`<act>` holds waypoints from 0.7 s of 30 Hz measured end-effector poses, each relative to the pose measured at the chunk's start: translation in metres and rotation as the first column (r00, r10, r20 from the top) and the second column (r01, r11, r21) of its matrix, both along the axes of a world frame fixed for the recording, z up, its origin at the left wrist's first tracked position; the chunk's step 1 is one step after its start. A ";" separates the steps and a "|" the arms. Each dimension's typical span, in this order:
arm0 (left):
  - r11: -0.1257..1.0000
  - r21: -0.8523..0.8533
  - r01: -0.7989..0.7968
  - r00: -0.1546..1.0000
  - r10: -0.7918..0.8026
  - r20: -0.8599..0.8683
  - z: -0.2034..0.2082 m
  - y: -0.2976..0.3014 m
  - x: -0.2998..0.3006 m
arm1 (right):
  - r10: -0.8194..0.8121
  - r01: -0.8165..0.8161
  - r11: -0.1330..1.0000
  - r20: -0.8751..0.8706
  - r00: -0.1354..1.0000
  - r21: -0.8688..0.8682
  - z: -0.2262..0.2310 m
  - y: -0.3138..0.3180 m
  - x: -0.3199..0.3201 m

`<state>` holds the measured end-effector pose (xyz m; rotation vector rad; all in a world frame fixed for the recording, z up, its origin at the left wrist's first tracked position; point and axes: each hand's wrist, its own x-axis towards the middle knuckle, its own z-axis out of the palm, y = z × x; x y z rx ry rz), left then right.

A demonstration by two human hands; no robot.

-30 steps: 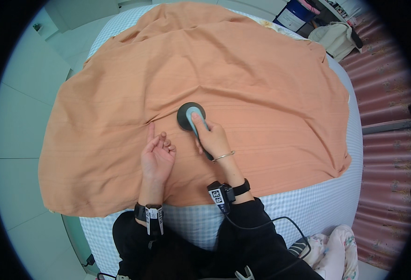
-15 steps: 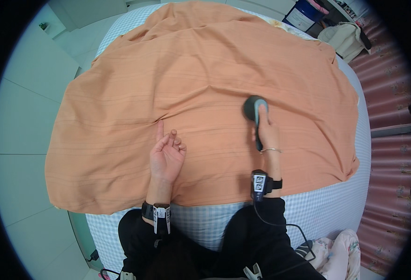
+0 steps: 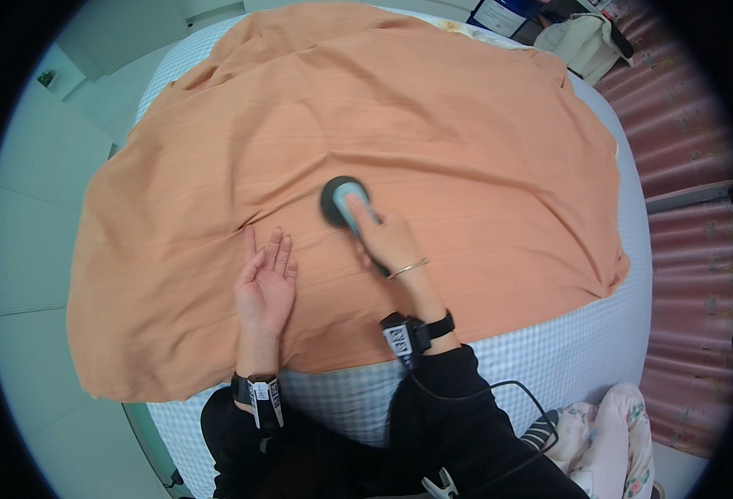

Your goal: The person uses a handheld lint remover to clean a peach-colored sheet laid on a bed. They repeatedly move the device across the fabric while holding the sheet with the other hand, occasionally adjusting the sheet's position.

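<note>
**Right hand point(image 3: 390, 241) clamped on handheld device point(image 3: 333, 208); left hand point(image 3: 267, 293) palm up on orange cloth point(image 3: 466, 224)**

Right hand: fingers wrapped around the handle, thumb laid along its upper side toward the head. Left hand: palm facing up and bare, fingers apart and loosely extended. Its index finger reaches to a crease in the cloth; whether the tip presses the fabric or lies just beside it cannot be told.

Handheld device: round dark head, pale blue upper part, dark handle slanting down to the right. Slight blur on the head. It is located over the middle of the cloth, to the right of the left hand's fingertips and well apart from them. Contact between head and fabric cannot be confirmed.

Orange cloth: spread across a bed with a blue-and-white checked sheet point(image 3: 549, 345). Faint parallel lines run through the weave. A long raised fold extends from near the left index finger, past the far side of the device, toward the right; further wrinkles show at the far edge and the near right corner.

Markings: white labels with black patterns and small characters on the left wrist unit point(image 3: 265, 397) and the right wrist unit point(image 3: 400, 339). A blue container point(image 3: 504, 17) at the far right bears a white label, too small to read. Lettering on the device cannot be made out.
</note>
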<state>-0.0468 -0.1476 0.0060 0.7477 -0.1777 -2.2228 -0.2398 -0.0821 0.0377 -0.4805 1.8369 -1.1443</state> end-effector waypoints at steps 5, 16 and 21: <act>0.999 -0.034 0.021 1.000 -0.021 0.017 0.001 0.001 0.000 | -0.283 0.285 0.958 -0.101 0.954 0.010 0.007 0.036 -0.073; 1.000 -0.024 -0.013 0.999 0.012 -0.043 -0.001 -0.002 0.000 | -0.702 0.698 0.712 -0.048 0.710 -0.081 -0.001 0.113 -0.175; 0.999 -0.016 -0.050 0.998 0.049 -0.049 0.002 0.000 -0.003 | -0.657 0.651 0.754 -0.106 0.747 -0.083 0.005 0.114 -0.166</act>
